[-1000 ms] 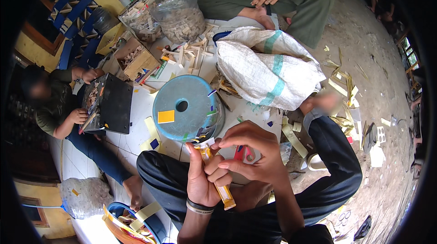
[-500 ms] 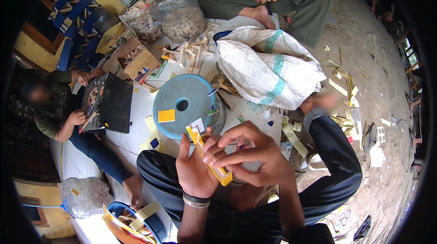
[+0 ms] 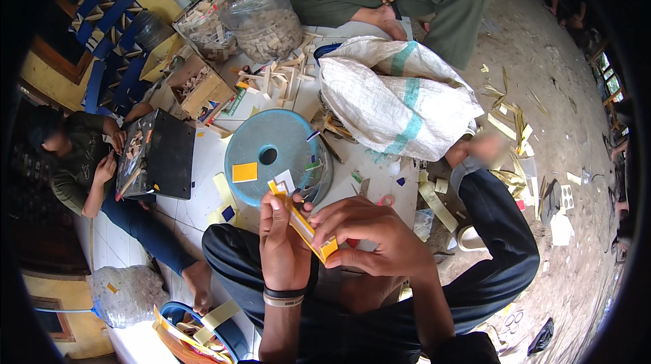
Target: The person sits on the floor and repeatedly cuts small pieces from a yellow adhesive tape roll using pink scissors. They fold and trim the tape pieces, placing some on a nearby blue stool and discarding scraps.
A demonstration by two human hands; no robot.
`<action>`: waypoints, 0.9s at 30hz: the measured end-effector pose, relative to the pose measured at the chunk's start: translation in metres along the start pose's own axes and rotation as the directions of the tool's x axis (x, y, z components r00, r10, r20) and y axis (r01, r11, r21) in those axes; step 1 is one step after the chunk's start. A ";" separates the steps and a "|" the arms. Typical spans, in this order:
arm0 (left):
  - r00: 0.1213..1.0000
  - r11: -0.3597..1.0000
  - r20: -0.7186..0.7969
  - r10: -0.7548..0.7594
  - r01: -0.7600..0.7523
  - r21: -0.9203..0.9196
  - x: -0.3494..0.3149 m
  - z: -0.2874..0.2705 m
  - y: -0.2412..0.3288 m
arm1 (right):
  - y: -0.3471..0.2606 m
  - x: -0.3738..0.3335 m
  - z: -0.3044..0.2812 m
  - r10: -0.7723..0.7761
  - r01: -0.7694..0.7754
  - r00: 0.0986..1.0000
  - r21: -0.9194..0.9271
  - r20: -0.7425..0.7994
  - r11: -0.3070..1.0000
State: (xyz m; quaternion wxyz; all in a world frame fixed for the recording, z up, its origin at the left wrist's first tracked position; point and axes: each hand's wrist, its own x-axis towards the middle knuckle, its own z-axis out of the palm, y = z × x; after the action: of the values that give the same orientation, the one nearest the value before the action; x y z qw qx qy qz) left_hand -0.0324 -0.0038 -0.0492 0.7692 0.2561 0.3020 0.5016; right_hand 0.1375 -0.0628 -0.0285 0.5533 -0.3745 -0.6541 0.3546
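A narrow yellow strip with a white inner face and folded edges [image 3: 303, 226] slants between my hands above my lap. My left hand [image 3: 283, 245] is closed on its upper end, thumb along the side. Fingers of my right hand [image 3: 369, 235] pinch its lower end. Just beyond stands a round blue-grey stool [image 3: 261, 137] with a hole in its top. On the stool lie a yellow rectangular piece [image 3: 245, 172] with a pale edge, a white piece [image 3: 285, 179] partly behind my left hand, and small blue and green scraps.
At the left a person works over a black box [image 3: 163, 154]; another sits cross-legged at the back. A white woven sack [image 3: 400, 96] lies ahead right. Small wooden frames [image 3: 281, 82], a wooden box [image 3: 201, 89] and a bag of wood pieces [image 3: 261, 21] stand behind the stool. A blue basket [image 3: 234, 333] is lower left.
My right hand has come down onto the strip's lower end, its fingers closing there. My left fingers have folded over the upper end. The view has shifted slightly.
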 end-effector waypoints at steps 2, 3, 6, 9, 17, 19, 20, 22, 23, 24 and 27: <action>0.999 0.995 0.021 0.034 -0.035 0.089 0.003 -0.004 0.006 | -0.007 -0.001 -0.002 0.081 -0.082 0.997 0.049 0.020 0.995; 0.998 0.993 0.037 0.049 -0.052 0.110 0.005 -0.006 0.008 | -0.009 -0.001 -0.003 0.091 -0.093 0.996 0.061 0.025 0.994; 0.993 0.966 0.058 0.107 -0.117 0.231 0.010 -0.013 0.016 | -0.014 -0.003 -0.003 0.122 -0.126 0.991 0.105 0.045 0.986; 0.987 0.930 0.109 0.121 -0.151 0.335 0.010 -0.018 0.024 | -0.015 -0.007 -0.009 0.132 -0.141 0.989 0.148 0.068 0.979; 0.974 0.934 0.222 0.046 -0.121 0.337 0.011 -0.009 0.041 | -0.008 -0.003 -0.017 -0.004 -0.011 0.998 0.278 0.055 0.960; 0.982 0.951 0.189 -0.011 -0.049 0.306 0.011 -0.006 0.044 | -0.010 -0.006 -0.016 0.034 -0.027 0.999 0.318 -0.015 0.948; 0.975 0.957 0.216 -0.059 -0.006 0.289 0.012 -0.005 0.046 | -0.011 -0.007 -0.015 0.061 -0.038 0.997 0.347 -0.055 0.937; 0.953 0.960 0.263 -0.149 0.076 0.268 0.014 -0.005 0.050 | -0.011 -0.009 -0.013 0.075 -0.019 0.990 0.419 -0.118 0.908; 0.938 0.970 0.315 -0.143 0.069 0.235 0.015 -0.006 0.049 | -0.009 -0.010 -0.013 0.064 0.008 0.988 0.461 -0.142 0.888; 0.921 0.978 0.367 -0.134 0.062 0.201 0.016 -0.006 0.049 | -0.007 -0.010 -0.013 0.074 0.020 0.983 0.499 -0.167 0.866; 0.863 0.988 0.482 -0.149 0.114 0.101 0.015 -0.006 0.045 | -0.003 -0.013 -0.016 0.155 -0.002 0.964 0.580 -0.215 0.814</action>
State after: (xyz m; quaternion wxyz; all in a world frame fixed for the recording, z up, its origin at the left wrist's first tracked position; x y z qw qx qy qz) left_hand -0.0602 0.0275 -0.0252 0.8435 0.3796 0.1319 0.3563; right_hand 0.1541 -0.0746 -0.0298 0.7038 -0.2588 -0.4244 0.5076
